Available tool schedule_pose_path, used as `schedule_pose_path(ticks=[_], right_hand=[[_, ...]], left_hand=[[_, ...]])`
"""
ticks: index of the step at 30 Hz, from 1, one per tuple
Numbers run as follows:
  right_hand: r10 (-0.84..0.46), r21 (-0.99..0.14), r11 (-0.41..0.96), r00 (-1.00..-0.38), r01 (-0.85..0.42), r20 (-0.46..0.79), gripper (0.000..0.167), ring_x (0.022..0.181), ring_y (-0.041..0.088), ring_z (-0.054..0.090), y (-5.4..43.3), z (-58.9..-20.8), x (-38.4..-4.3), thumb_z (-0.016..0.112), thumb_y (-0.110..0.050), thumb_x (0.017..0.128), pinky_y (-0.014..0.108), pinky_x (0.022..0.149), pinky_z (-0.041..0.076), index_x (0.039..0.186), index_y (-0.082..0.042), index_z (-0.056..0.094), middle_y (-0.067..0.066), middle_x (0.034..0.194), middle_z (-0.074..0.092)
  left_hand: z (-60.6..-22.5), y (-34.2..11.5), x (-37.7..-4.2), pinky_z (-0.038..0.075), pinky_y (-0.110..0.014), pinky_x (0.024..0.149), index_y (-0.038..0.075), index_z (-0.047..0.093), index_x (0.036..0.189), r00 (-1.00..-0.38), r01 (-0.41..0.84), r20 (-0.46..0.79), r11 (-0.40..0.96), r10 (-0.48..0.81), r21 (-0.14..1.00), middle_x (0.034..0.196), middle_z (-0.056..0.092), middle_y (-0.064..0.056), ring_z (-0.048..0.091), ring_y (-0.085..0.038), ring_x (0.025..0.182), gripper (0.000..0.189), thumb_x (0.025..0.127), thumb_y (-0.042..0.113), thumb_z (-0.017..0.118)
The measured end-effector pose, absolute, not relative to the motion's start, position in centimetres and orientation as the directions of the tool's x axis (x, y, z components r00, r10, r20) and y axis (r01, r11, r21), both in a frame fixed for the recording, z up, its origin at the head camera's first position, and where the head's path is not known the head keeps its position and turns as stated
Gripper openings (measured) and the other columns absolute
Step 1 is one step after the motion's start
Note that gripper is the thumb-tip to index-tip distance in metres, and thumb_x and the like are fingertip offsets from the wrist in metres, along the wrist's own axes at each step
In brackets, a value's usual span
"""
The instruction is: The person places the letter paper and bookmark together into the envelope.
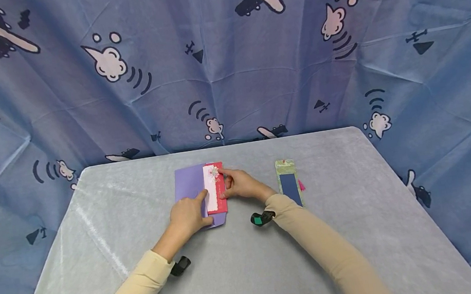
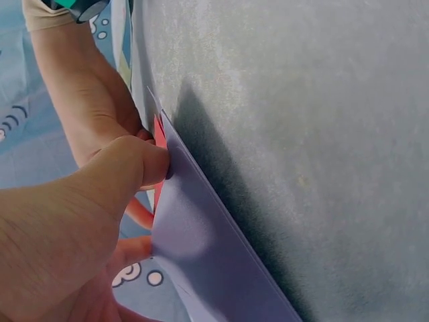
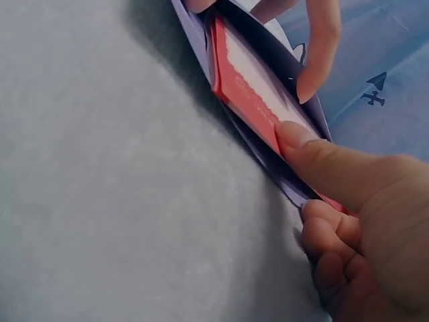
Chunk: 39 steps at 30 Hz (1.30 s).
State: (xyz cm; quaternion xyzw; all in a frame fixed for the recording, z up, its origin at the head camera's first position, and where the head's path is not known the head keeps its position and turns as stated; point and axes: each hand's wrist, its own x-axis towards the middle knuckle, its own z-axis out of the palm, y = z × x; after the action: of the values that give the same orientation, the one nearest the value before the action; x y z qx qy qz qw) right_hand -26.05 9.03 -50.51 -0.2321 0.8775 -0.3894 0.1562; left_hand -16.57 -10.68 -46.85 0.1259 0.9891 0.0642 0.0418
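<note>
A purple envelope lies toward the back of the table, left of centre, with a red and white card partly inside its mouth. My left hand grips the envelope, thumb at the near edge and fingers across its upper side. My right hand pinches the card by its right side. In the right wrist view, the card sits between the envelope's parted purple sides, my right thumb on its face. The left wrist view shows the envelope's outer side raised off the cloth; the card is mostly hidden there.
To the right of my right hand lies a flat green piece with a dark blue panel and a pink tassel. A grey cloth covers the table. Behind it hangs a blue curtain printed with planes.
</note>
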Motion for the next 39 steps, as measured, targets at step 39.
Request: schedule_pose_path(ticks=[39], right_hand=[[-0.555,-0.611,0.696,-0.822,-0.378,-0.124,0.097,0.069,0.010,0.043,8.16,-50.04,-26.26,0.084,-0.025,0.077,0.021,0.063,0.034,0.153,0.002,0.029,0.000,0.078,0.048]], left_hand=[[-46.67,-10.50,-16.45,0.049,-0.037,0.050,0.017,0.052,0.143,-0.966,0.217,-0.114,0.966,0.233,0.141,0.055,0.052,-0.008,0.052,-0.021,0.057,0.081,0.072,0.045,0.079]])
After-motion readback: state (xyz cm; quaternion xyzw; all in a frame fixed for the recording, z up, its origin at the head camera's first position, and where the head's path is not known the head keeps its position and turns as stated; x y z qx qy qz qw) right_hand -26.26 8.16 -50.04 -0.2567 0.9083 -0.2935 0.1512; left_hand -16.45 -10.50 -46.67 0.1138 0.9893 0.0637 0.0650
